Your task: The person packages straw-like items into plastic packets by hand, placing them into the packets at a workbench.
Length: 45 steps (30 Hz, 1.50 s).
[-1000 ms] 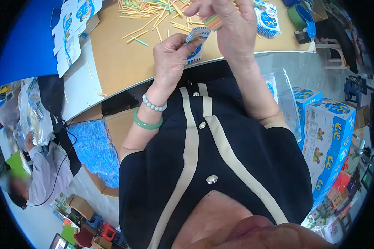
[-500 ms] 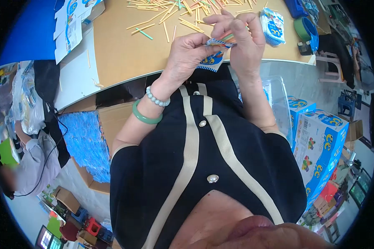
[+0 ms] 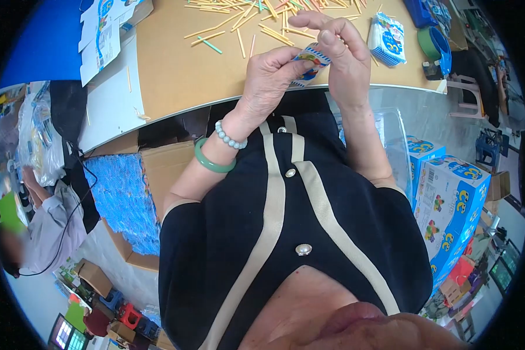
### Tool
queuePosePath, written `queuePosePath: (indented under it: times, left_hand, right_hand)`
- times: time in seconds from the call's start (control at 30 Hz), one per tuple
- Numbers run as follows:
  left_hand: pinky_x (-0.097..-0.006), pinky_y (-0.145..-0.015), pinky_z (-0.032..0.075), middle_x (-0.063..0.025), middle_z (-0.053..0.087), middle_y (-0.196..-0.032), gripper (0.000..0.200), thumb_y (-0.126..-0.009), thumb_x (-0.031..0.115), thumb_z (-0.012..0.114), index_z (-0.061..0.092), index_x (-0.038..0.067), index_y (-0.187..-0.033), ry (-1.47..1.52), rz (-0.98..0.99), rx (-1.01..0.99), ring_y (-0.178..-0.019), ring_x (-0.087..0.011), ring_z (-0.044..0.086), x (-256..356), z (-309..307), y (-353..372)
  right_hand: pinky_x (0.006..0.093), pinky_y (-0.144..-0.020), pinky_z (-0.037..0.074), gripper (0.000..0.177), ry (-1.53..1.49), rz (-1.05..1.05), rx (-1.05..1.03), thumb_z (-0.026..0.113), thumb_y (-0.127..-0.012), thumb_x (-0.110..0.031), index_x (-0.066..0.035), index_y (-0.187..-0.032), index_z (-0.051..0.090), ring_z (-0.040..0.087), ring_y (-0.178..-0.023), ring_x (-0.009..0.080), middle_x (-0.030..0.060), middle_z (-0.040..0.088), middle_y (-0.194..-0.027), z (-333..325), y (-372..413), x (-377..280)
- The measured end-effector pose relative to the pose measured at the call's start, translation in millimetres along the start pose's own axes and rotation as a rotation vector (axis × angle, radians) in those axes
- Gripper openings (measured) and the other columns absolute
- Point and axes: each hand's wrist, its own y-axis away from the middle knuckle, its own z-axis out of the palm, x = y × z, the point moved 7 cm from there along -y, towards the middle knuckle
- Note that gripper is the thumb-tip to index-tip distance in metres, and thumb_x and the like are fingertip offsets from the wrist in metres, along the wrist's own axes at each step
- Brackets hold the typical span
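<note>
Nearest: the printed packet (image 3: 310, 63) was between both hands, by the near table edge. Judged risk: with so small a purchase, a sideways push from the right could have twisted the thin film free or torn it, and anything loose could have dropped over the edge.

Left hand (image 3: 262, 84) lay at 8 o'clock to it, wrist angled inward, thumb and forefinger pinched closed on the film. Right hand (image 3: 351, 67) stood upright at 3 o'clock, thumb raised, fingers bent over towards the packet. (Fingertips turned away from view.) It was perhaps touching the packet's upper end; how far its grip was open, and whether it held anything, I could not tell.

Farther out, on the table (image 3: 178, 76): thin sticks (image 3: 276, 35), mostly yellow, lay scattered from 10 to 1 o'clock. A second packet (image 3: 387, 41), plump, sat at 2 o'clock, the tape dispenser (image 3: 433, 44) beyond at 3.
</note>
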Motion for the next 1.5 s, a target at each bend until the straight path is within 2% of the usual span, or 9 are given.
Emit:
queuePosePath:
  times: [0.23,0.37,0.5,0.6,0.77,0.9,1.0,1.23,1.5]
  left_hand:
    - [-0.0206,-0.071,0.05,-0.0033,0.068,-0.086,0.016,-0.088,0.009,0.064,0.066,-0.001,-0.1,0.269,-0.064,-0.024,-0.076,-0.0069,0.061,-5.5,-3.4,-6.9]
    - [-0.021,-0.072,0.051,-0.0047,0.068,-0.088,0.016,-0.088,0.008,0.064,0.063,-0.001,-0.102,0.298,-0.046,-0.037,-0.077,-0.0084,0.063,-2.7,-7.1,-16.8]
    - [-0.0214,-0.071,0.052,-0.0055,0.068,-0.09,0.016,-0.087,0.005,0.064,0.062,0.0,-0.102,0.245,-0.017,0.0,-0.078,-0.0092,0.064,3.4,-21.1,-31.1]
    - [-0.0222,-0.071,0.053,-0.0062,0.068,-0.091,0.017,-0.086,0.002,0.064,0.062,0.0,-0.102,0.29,0.022,-0.006,-0.078,-0.0098,0.064,10.9,-35.4,-48.9]
    - [-0.0229,-0.072,0.054,-0.0067,0.068,-0.092,0.02,-0.084,-0.001,0.064,0.061,0.0,-0.104,0.241,0.119,0.078,-0.08,-0.011,0.065,26.6,-51.5,-60.9]
    - [-0.0232,-0.073,0.054,-0.0072,0.067,-0.096,0.027,-0.083,-0.003,0.064,0.06,0.0,-0.109,0.238,0.153,0.039,-0.083,-0.0111,0.064,30.0,-38.7,-52.0]
    - [-0.0234,-0.074,0.053,-0.0071,0.066,-0.099,0.031,-0.082,-0.004,0.064,0.06,-0.001,-0.113,0.24,0.191,0.023,-0.084,-0.0106,0.063,39.2,-37.5,-39.2]
    - [-0.0225,-0.075,0.052,-0.0043,0.066,-0.099,0.031,-0.081,-0.003,0.067,0.062,0.0,-0.112,-0.052,0.116,-0.029,-0.087,-0.0091,0.062,13.5,-47.7,-28.0]
    - [-0.0222,-0.075,0.05,-0.0039,0.069,-0.089,0.018,-0.085,0.006,0.067,0.069,0.0,-0.101,-0.3,0.232,-0.06,-0.081,-0.0089,0.063,39.1,11.1,-7.4]
  right_hand:
    - [0.0259,-0.085,0.043,0.023,0.008,0.145,0.06,0.047,-0.097,-0.024,-0.004,-0.086,0.052,0.057,-0.095,0.0123,0.0137,0.064,-0.113,0.0,-6.9,16.4]
    - [0.023,-0.078,0.044,0.026,0.164,0.205,-0.129,0.047,-0.097,-0.026,-0.002,-0.094,0.056,0.056,-0.095,0.01,0.0113,0.064,-0.111,13.6,-12.7,42.2]
    - [0.0233,-0.077,0.045,0.038,0.181,0.173,-0.093,0.049,-0.095,-0.036,-0.002,-0.105,0.062,0.057,-0.088,0.0101,0.0055,0.063,-0.093,11.5,-28.9,49.6]
    - [0.0216,-0.07,0.046,0.029,0.367,0.217,0.16,0.05,-0.095,-0.026,-0.001,-0.106,0.061,0.056,-0.089,0.0087,0.0056,0.063,-0.099,-23.2,-47.3,60.1]
    - [0.021,-0.067,0.045,0.022,0.23,0.238,0.179,0.057,-0.091,-0.019,-0.002,-0.104,0.062,0.055,-0.08,0.0065,0.0025,0.063,-0.093,-18.8,-37.5,51.1]
    - [0.0203,-0.064,0.043,0.016,0.327,0.391,0.018,0.062,-0.087,-0.01,-0.002,-0.101,0.063,0.053,-0.073,0.0051,-0.0007,0.062,-0.085,-1.2,-23.3,43.4]
    - [0.0197,-0.064,0.041,0.015,0.276,0.233,-0.04,0.063,-0.087,-0.007,-0.001,-0.1,0.063,0.052,-0.073,0.0047,-0.0025,0.06,-0.078,-3.0,-20.1,31.7]
    - [0.0224,-0.066,0.043,0.014,0.3,0.255,-0.06,0.063,-0.086,-0.008,0.0,-0.097,0.064,0.055,-0.075,0.0074,0.0005,0.062,-0.08,-10.2,-0.2,57.3]
    - [0.0249,-0.071,0.046,0.021,0.104,0.399,-0.119,0.066,-0.077,-0.006,0.0,-0.096,0.06,0.057,-0.077,0.0108,0.0041,0.061,-0.079,-22.8,28.1,-12.0]
